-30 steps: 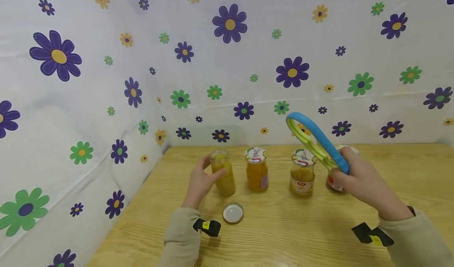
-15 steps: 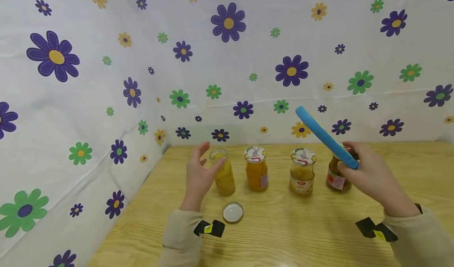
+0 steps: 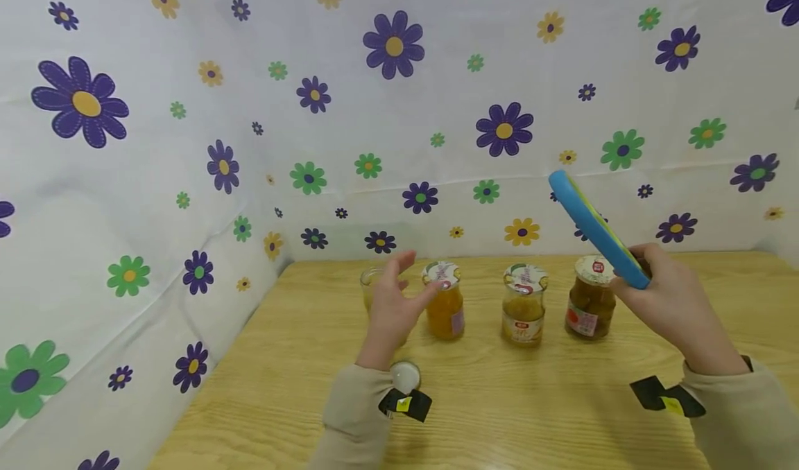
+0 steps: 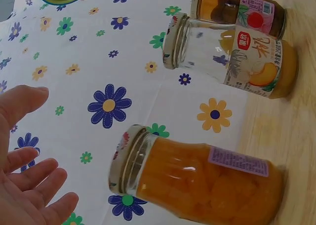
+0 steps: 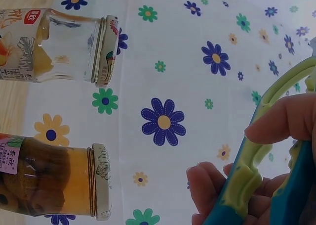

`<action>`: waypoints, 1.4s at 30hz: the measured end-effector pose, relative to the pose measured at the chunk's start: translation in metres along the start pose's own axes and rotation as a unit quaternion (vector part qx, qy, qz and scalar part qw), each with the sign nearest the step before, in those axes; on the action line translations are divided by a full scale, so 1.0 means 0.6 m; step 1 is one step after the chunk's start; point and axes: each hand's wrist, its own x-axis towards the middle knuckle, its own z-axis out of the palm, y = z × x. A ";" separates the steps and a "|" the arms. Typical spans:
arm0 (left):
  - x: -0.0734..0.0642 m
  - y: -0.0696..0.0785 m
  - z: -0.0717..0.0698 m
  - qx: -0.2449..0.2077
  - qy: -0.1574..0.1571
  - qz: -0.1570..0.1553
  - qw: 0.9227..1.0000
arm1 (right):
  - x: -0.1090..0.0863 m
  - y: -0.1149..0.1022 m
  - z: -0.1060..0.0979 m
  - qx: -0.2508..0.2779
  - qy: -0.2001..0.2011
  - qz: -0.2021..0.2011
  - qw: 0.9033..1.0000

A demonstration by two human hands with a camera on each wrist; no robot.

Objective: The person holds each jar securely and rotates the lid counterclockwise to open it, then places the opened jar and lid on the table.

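My left hand (image 3: pixel 394 310) is held with fingers spread and nothing in it, just left of a lidded jar of orange fruit (image 3: pixel 446 321). In the left wrist view its fingertips stand apart from that jar's lid (image 4: pixel 123 160). Behind the hand, mostly hidden, is a lidless jar of yellow fruit (image 3: pixel 367 291). My right hand (image 3: pixel 674 310) grips a blue and green jar opener (image 3: pixel 593 224), raised and tilted. Below and left of it stands a lidded jar of dark fruit (image 3: pixel 589 307); its lid (image 5: pixel 101 180) also shows in the right wrist view.
A lidded peach jar (image 3: pixel 524 314), partly filled, stands between the orange and dark jars. A loose lid (image 3: pixel 406 375) lies on the wooden table (image 3: pixel 499 407), partly covered by the left wrist. A flowered white cloth (image 3: pixel 424 96) hangs behind the table.
My left hand has let go of the lidless jar and moved right to the orange one. The right hand has shifted right with the jar opener, uncovering the dark jar and its lid.
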 end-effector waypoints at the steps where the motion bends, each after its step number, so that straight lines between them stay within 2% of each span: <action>1: 0.001 -0.002 0.006 0.001 -0.004 -0.007 1.000 | 0.000 0.000 0.000 -0.001 -0.002 0.004 1.000; 5: 0.002 -0.008 0.027 0.036 -0.018 -0.029 0.999 | 0.000 -0.001 0.000 -0.006 -0.006 0.008 1.000; 9: 0.001 -0.021 0.040 0.076 -0.022 -0.021 0.997 | 0.000 -0.005 0.001 -0.008 -0.008 0.010 1.000; 12: 0.004 -0.035 0.047 0.077 -0.021 -0.013 0.997 | 0.000 -0.006 0.001 -0.006 -0.010 0.012 1.000; 15: 0.005 -0.047 0.049 0.068 -0.021 -0.029 0.997 | -0.001 -0.006 0.003 -0.005 -0.012 0.010 1.000; 20: 0.007 -0.063 0.053 0.034 -0.033 -0.084 0.995 | -0.002 -0.007 0.004 -0.006 -0.013 0.006 1.000; 24: 0.008 -0.077 0.058 0.005 -0.050 -0.138 0.989 | -0.002 -0.008 0.006 -0.009 -0.015 0.009 1.000; 27: 0.007 -0.086 0.061 0.009 -0.062 -0.155 0.986 | -0.001 -0.008 0.007 -0.009 -0.021 0.012 1.000; 36: 0.006 -0.095 0.065 0.013 -0.079 -0.129 0.988 | 0.001 -0.008 0.011 -0.009 -0.025 0.004 1.000; 42: 0.004 -0.094 0.064 0.007 -0.087 -0.125 0.988 | 0.000 -0.010 0.011 -0.008 -0.027 0.002 1.000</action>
